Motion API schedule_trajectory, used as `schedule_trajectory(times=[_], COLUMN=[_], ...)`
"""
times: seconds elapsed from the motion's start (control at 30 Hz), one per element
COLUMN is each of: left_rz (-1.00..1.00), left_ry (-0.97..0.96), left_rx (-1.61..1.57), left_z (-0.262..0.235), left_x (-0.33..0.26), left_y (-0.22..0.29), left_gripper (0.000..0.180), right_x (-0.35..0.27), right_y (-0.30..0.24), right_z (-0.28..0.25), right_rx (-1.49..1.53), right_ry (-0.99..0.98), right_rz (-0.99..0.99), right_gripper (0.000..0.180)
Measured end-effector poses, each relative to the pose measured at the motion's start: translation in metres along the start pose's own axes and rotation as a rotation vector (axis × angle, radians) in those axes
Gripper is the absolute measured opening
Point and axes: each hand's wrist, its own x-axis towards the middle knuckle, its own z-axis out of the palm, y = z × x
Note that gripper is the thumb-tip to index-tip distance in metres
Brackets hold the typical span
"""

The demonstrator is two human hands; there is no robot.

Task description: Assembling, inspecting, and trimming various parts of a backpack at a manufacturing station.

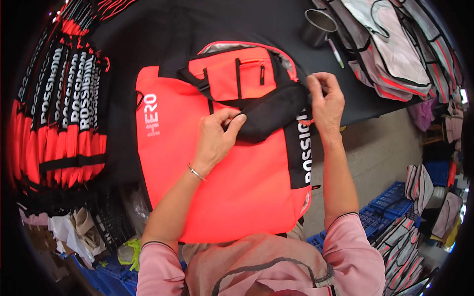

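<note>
A bright coral-red bag (222, 187) with black side panels and white lettering lies flat before me. Its upper part carries a red zipped pocket (227, 71), with a black buckle (202, 85) to the left. Across the bag's right half stretches a black padded fabric flap (274, 113). Thumb and fingers of my left hand (217, 135) pinch the flap's left end. At the bag's upper right edge, my right hand (327, 101) has its thumb and forefinger closed near the flap's right end; what lies between those fingertips is hard to make out. The bag's grey lining shows along its top opening.
A stack of red and black bags (64, 113) stands at the left on the black table (148, 29). At the far right are a dark metal cup (316, 37), a pen (335, 53) and a pile of grey bag pieces (395, 64). Blue crates (390, 200) sit below right.
</note>
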Motion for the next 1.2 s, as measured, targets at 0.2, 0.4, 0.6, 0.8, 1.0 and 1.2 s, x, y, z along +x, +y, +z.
schedule_trajectory(times=[0.2,0.4,0.6,0.8,1.0,1.2], left_rz=[0.094,-0.067,-0.095,-0.100,0.002,0.074], left_ry=[0.239,0.122,0.111,0.109,0.150,0.144], left_rx=[-0.189,-0.164,-0.165,-0.036,0.237,0.369], left_z=[0.010,0.001,0.009,0.013,0.018,0.023], left_x=[0.019,0.045,0.049,0.039,0.015,0.016], left_y=[-0.002,-0.026,-0.025,-0.012,-0.004,-0.011], left_gripper=[0.015,0.021,0.023,0.024,0.018,0.020], right_x=[0.027,0.050,0.147,0.146,0.049,-0.059], right_y=[0.079,0.090,0.142,0.147,0.081,-0.003], right_z=[-0.035,-0.036,-0.030,-0.035,-0.072,-0.066], right_rx=[-0.401,-0.810,-0.926,-0.970,-0.825,-0.541], right_ry=[0.124,0.069,0.076,0.007,-0.026,-0.165], right_rz=[-0.028,-0.279,-0.363,-0.244,-0.179,-0.277], right_gripper=[0.016,0.018,0.030,0.031,0.029,0.031])
